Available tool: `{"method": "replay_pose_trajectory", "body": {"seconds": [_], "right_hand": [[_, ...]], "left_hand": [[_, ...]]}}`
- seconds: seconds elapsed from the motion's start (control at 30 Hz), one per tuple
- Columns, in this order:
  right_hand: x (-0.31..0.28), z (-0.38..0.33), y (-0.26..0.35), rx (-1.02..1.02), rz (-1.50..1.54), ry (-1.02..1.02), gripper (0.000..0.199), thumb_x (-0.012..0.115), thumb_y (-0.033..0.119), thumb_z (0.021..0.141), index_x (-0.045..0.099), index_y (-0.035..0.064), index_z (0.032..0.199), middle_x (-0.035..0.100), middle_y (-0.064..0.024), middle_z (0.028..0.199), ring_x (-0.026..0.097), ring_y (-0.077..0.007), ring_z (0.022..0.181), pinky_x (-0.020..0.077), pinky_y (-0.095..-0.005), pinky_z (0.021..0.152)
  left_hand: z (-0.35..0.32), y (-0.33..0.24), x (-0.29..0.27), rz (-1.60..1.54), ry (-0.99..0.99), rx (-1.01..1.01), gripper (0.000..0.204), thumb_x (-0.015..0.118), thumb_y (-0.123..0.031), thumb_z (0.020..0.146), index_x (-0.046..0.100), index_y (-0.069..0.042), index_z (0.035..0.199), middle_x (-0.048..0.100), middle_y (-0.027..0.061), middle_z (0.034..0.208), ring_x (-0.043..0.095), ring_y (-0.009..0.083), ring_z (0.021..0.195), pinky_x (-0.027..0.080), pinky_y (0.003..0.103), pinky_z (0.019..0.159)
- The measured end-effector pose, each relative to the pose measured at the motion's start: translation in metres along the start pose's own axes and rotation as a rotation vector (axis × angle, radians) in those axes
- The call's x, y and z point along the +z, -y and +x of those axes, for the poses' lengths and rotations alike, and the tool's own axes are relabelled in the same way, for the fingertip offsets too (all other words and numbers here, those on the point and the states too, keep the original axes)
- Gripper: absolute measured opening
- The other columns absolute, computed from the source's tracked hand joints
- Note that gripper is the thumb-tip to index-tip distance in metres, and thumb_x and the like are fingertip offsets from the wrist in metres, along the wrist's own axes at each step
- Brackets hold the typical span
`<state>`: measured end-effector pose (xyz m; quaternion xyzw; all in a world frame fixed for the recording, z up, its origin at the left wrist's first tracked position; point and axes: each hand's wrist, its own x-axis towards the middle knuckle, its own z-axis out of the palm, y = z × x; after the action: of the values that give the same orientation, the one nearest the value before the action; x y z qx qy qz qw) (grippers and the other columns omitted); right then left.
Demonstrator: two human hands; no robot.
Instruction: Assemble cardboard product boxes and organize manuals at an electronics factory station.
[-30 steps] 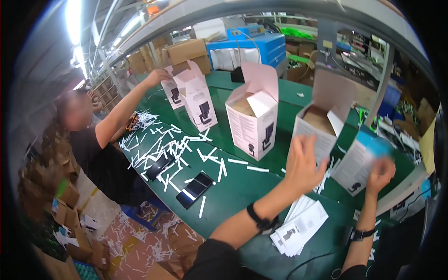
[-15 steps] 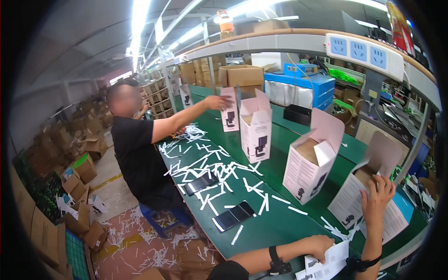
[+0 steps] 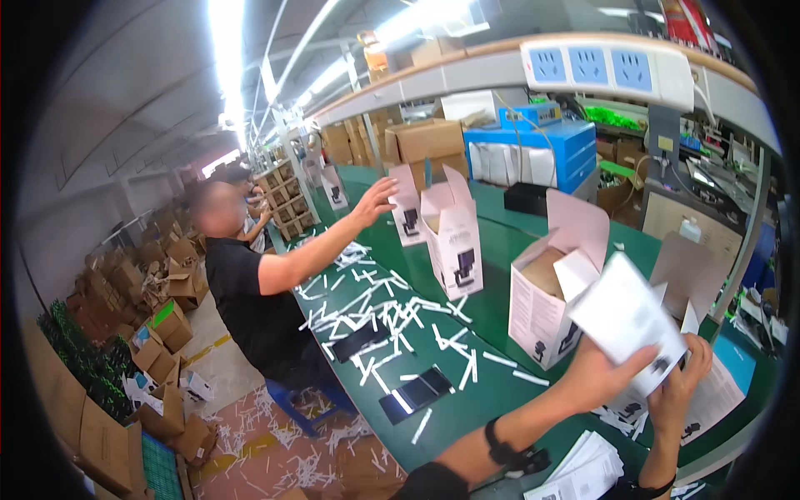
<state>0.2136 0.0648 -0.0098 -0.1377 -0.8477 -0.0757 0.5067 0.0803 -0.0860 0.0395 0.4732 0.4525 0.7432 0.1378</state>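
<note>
A: What's over on the left?

B: Heaps of cardboard cartons (image 3: 179, 275) on the floor, then a co-worker (image 3: 237, 275) in a black T-shirt on a blue stool (image 3: 292, 407). Their outstretched hand (image 3: 375, 202) has slightly spread fingers right by a white product box (image 3: 408, 218), can't tell if it's touching.

A: And the green table (image 3: 467, 417)?

B: Messy lol. Paper strips (image 3: 404, 315) everywhere, a black phone-like slab (image 3: 419, 392) near the edge, then a tall open box (image 3: 454, 258) with a dark device printed on it, and a wider open box (image 3: 542, 308) with something brown inside.

A: Cool, and the wearer's hands?

B: Left hand (image 3: 596, 379) is clamped on a white printed leaflet (image 3: 623, 308), thumb across the front. The leaflet's up in the air, tilted, above a stack of leaflets (image 3: 586, 468) on the table. Right hand (image 3: 679, 383) is at its lower right edge, fingers bent; honestly can't tell if they're gripping.

A: Further right?

B: A white carton with a blue panel (image 3: 735, 360), partly behind that hand.
</note>
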Motion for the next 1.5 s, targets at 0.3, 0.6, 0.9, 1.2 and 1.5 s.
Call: {"method": "replay_pose_trajectory", "body": {"seconds": [0.3, 0.6, 0.9, 1.2, 1.5], "right_hand": [[-0.010, -0.004, -0.002, 0.212, 0.158, 0.010, 0.012, 0.068, 0.002, 0.076, 0.059, -0.0030, 0.071, 0.042, -0.0249, 0.148, 0.037, -0.0443, 0.138, 0.0255, -0.0554, 0.116], [-0.028, -0.017, -0.039, 0.339, 0.255, 0.141, 0.025, 0.056, 0.005, 0.093, 0.069, -0.0044, 0.112, 0.037, -0.0224, 0.158, 0.043, -0.0353, 0.141, 0.0368, -0.0445, 0.112], [-0.010, 0.019, -0.020, 0.315, 0.081, -0.006, 0.059, 0.066, 0.000, 0.090, 0.043, -0.0019, 0.144, 0.048, -0.0266, 0.146, 0.046, -0.0312, 0.139, 0.0350, -0.0417, 0.115], [-0.043, 0.006, -0.030, 0.422, 0.154, -0.035, 0.068, 0.063, -0.011, 0.081, 0.034, -0.0085, 0.142, 0.059, -0.0238, 0.125, 0.068, -0.0276, 0.112, 0.0554, -0.0361, 0.098], [-0.052, 0.005, -0.025, 0.357, 0.097, -0.021, 0.028, 0.077, 0.006, 0.075, 0.072, 0.0017, 0.103, 0.075, -0.0159, 0.097, 0.074, -0.0292, 0.080, 0.0601, -0.0371, 0.083]], "left_hand": [[0.044, 0.112, 0.030, 0.294, -0.164, 0.090, 0.038, 0.062, -0.004, 0.087, 0.056, 0.003, 0.124, 0.055, 0.0252, 0.112, 0.058, 0.0384, 0.107, 0.043, 0.050, 0.099], [0.059, 0.082, 0.039, 0.466, -0.104, 0.417, 0.036, 0.071, -0.009, 0.070, 0.054, 0.000, 0.100, 0.046, 0.0255, 0.115, 0.048, 0.0446, 0.107, 0.041, 0.047, 0.093], [0.082, 0.112, 0.028, 0.535, -0.198, 0.408, 0.096, 0.082, -0.008, 0.076, 0.020, 0.013, 0.146, 0.040, 0.0230, 0.127, 0.042, 0.0323, 0.131, 0.036, 0.041, 0.113], [0.071, 0.106, 0.037, 0.771, 0.013, 0.612, 0.077, 0.072, 0.002, 0.085, 0.028, 0.005, 0.148, 0.042, 0.0189, 0.141, 0.049, 0.0271, 0.127, 0.043, 0.039, 0.108], [0.057, 0.093, 0.048, 0.718, 0.103, 0.485, 0.057, 0.063, -0.016, 0.090, 0.047, -0.009, 0.144, 0.051, 0.0242, 0.133, 0.051, 0.0393, 0.125, 0.040, 0.044, 0.108]]}}
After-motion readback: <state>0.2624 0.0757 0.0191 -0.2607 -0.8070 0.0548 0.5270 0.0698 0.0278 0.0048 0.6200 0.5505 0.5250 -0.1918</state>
